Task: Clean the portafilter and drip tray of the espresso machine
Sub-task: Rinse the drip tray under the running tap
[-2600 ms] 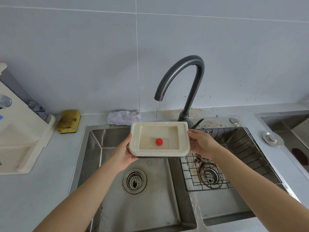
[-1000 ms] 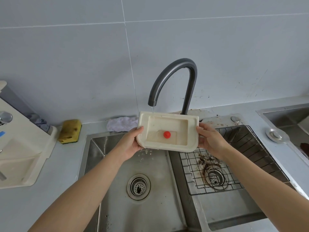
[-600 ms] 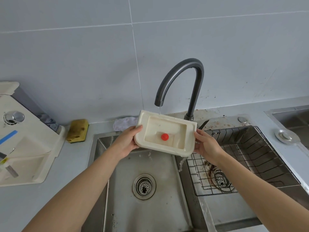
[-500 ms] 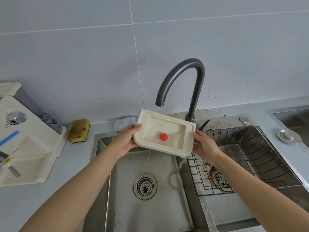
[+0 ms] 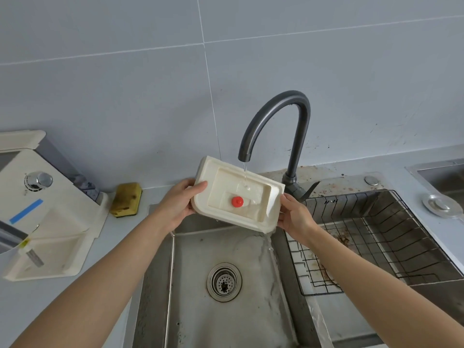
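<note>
Left hand [image 5: 178, 203] and right hand [image 5: 294, 217] each grip an end of the tray [image 5: 237, 194], tilted under the running tap [image 5: 276, 121], spilling water into the sink [image 5: 226, 310].

Bright, soft, even light here, no hard shadows anywhere. A pale sheen runs along the faucet [image 5: 276, 101] above the right hand [image 5: 295, 217]. Grout lines on the wall [image 5: 326, 71] above both hands bow from the wide lens, and left of the left hand [image 5: 175, 204] the picture's edge smears slightly.
</note>
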`<state>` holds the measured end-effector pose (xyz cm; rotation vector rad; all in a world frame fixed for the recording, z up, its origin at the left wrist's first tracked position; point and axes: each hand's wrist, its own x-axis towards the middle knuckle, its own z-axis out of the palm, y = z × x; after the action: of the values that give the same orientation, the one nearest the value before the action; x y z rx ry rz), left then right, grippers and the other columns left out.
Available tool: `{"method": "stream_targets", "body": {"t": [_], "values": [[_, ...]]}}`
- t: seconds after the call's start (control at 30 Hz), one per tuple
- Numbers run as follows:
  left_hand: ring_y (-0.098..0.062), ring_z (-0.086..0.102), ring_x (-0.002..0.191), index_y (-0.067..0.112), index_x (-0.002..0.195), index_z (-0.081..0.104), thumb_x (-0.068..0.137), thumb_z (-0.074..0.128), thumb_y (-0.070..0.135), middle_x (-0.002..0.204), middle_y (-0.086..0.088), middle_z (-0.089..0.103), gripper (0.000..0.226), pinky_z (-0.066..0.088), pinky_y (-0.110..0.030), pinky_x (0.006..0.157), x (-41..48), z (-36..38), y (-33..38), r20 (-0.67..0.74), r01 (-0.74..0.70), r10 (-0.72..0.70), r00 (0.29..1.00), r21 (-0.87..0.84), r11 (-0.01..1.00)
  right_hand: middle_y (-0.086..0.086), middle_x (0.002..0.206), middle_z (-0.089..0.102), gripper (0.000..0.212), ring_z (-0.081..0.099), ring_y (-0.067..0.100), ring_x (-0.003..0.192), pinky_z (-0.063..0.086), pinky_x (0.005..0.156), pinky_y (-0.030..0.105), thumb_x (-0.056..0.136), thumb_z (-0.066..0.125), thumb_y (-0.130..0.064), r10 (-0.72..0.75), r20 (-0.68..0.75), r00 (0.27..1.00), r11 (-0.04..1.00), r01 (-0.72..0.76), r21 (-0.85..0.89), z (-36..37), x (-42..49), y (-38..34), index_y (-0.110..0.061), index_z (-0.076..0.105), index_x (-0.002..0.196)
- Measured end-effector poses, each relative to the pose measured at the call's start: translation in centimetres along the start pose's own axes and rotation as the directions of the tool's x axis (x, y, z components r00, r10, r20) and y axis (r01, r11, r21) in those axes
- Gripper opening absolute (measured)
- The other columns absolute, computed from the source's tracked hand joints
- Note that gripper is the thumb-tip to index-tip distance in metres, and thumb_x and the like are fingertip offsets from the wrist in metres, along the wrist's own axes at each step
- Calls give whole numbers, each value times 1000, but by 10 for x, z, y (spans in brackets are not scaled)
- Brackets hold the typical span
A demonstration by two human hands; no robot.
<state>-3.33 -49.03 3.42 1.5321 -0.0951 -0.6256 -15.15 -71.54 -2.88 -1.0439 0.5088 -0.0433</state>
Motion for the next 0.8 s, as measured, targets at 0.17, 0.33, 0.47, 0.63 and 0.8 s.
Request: {"method": "stream_targets", "body": {"t": [0.17, 0.33, 0.47, 0.63, 0.8], "values": [[-17, 62, 94, 18, 97, 57, 85, 61, 23, 102, -3, 65, 14, 53, -30, 67, -3, -4, 11, -20, -44, 45, 999, 33, 998, 0, 87, 66, 26, 67, 15, 71, 52, 65, 30, 100, 31, -22, -17, 12, 1000, 1000, 17, 0, 11, 8, -2, -18, 56, 99], [-17, 63, 93, 20, 96, 57, 83, 63, 25, 100, -1, 64, 15, 54, -30, 65, -6, -7, 19, -43, -71, 74, 996, 70, 995, 1, 92, 67, 28, 66, 18, 81, 51, 65, 31, 100, 31, -22, -9, 2, 1000, 1000, 9, 8, 21, 17, -1, -22, 58, 97], [-9, 69, 79, 21, 93, 57, 82, 64, 23, 94, 2, 67, 13, 55, -28, 59, -8, -10, 24, -57, -96, 99, 994, 55, 994, 1, 97, 65, 28, 62, 20, 89, 52, 79, 40, 100, 30, -23, -28, 9, 1000, 1000, 28, -4, 28, 26, -5, -25, 58, 97], [-7, 70, 75, 20, 93, 56, 80, 66, 20, 96, 0, 68, 16, 55, -23, 55, -11, -11, 29, -49, -138, 138, 989, 5, 990, -1, 92, 62, 29, 59, 15, 80, 50, 66, 30, 101, 29, -23, -67, -3, 998, 997, 67, -28, 36, 34, -17, -22, 58, 99], [-12, 70, 82, 21, 95, 56, 79, 67, 19, 99, -2, 68, 20, 56, -22, 58, -13, -10, 31, -42, -183, 184, 982, 22, 983, -1, 94, 59, 30, 55, 14, 79, 46, 65, 28, 101, 27, -22, -72, -9, 997, 997, 72, -7, 40, 41, -20, -16, 50, 120]]}}
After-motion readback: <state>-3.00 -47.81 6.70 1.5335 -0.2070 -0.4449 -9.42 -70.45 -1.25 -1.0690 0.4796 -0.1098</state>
